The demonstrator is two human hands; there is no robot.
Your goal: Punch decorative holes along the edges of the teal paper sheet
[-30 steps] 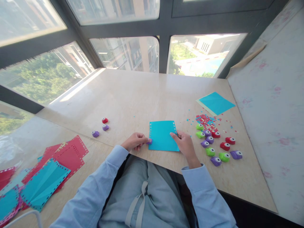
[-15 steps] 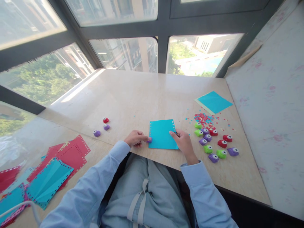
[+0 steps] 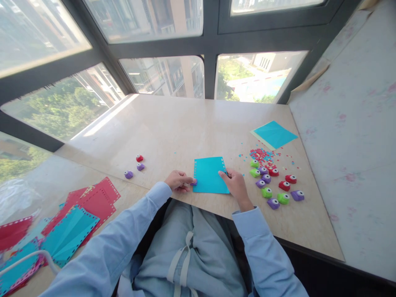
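A blue sheet of paper point(image 3: 208, 176) lies near the table's front edge, with small punched holes along its left side and in its upper right. My left hand point(image 3: 178, 180) is closed on a small purple craft punch point(image 3: 194, 182), which sits at the lower left edge of the sheet. At the right edge, my right hand point(image 3: 236, 185) grips the paper, thumb on top and fingers largely hidden. Something small and dark shows by those fingers, too small to name.
Right of my hands stand several green, purple and red punches point(image 3: 266, 192), with red and blue confetti point(image 3: 262, 156) behind. Farther back lie blue and pale sheets point(image 3: 275, 134). Three punches point(image 3: 128, 175) stand to the left. Punched red sheets point(image 3: 98, 199) and blue sheets point(image 3: 72, 235) overlap at far left.
The camera view has shifted slightly. Both hands keep their grips, and the purple punch stays at nearly the same spot on the paper's left edge.
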